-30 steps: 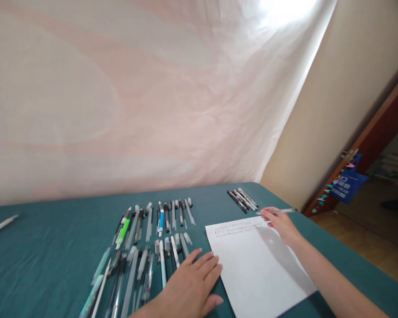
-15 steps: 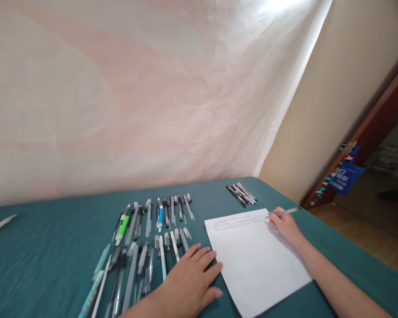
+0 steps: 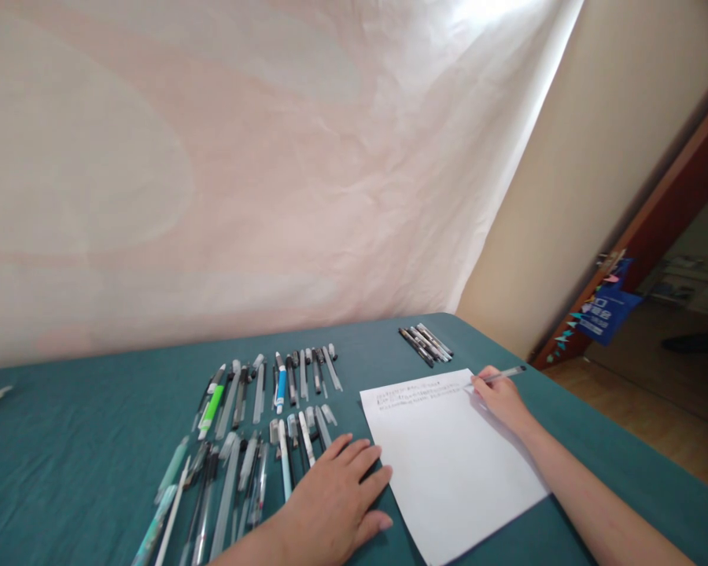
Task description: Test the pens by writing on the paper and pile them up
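Two hands are working around the white sheet [image 3: 448,464] lying on the teal tabletop [image 3: 64,464]. At the sheet's far right corner, the right hand [image 3: 501,401] is pinching a clear pen [image 3: 501,375], tip on the paper. Just left of the sheet, the left hand [image 3: 336,503] is resting flat, fingers spread, beside rows of pens [image 3: 253,440].

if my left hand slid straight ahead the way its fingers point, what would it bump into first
Probably the sheet of paper: the left hand lies flat on the cloth with fingers aimed up and right, just short of its left edge.
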A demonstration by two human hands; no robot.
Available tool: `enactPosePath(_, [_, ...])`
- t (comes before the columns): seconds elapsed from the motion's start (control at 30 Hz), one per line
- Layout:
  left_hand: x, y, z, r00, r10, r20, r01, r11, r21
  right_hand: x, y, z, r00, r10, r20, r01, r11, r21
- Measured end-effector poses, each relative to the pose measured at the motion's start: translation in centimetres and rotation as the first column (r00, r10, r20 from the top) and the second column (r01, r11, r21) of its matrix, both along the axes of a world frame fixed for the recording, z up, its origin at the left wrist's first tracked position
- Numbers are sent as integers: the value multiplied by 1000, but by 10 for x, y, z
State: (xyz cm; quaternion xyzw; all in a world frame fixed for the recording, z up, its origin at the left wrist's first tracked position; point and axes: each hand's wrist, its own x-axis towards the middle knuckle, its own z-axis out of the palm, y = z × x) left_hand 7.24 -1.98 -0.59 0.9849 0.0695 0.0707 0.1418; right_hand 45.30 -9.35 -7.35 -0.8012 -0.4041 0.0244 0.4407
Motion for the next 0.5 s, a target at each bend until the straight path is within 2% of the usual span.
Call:
enactPosePath(0.37, [1,-2,5,1000,6,-28,-5,1000,22,6,-1,-4,998,20,61,-19,999,-31])
enactPosePath(0.5, [0,-1,2,1000,7,-24,-6,999,36,6,-1,-4,998,22,59,-21,999,-29])
